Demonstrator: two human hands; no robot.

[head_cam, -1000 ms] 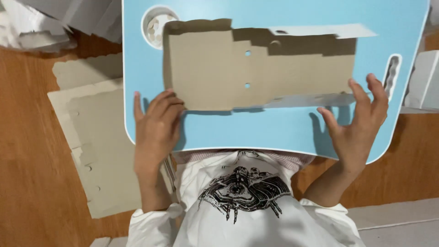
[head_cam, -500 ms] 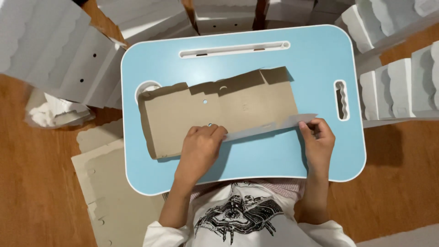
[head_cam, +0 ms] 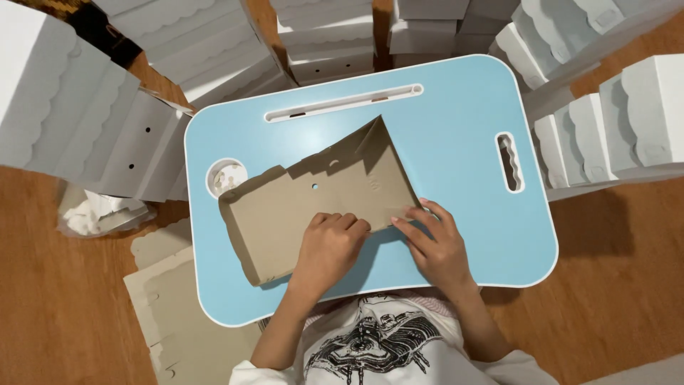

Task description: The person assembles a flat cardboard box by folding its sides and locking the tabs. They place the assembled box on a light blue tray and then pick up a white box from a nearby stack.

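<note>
While our left hand (head_cam: 329,246) presses down, fingers curled, on the flat brown cardboard box blank (head_cam: 313,203), our right hand (head_cam: 434,246) lies open beside it, fingertips touching the blank's near right edge. The blank rests slantwise on the light blue plastic lap table (head_cam: 463,142), its right flap folded up. Beyond stand rows of white scalloped paper boxes (head_cam: 627,121).

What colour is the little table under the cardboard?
Light blue lap table with a white rim, seen in the head view.
</note>
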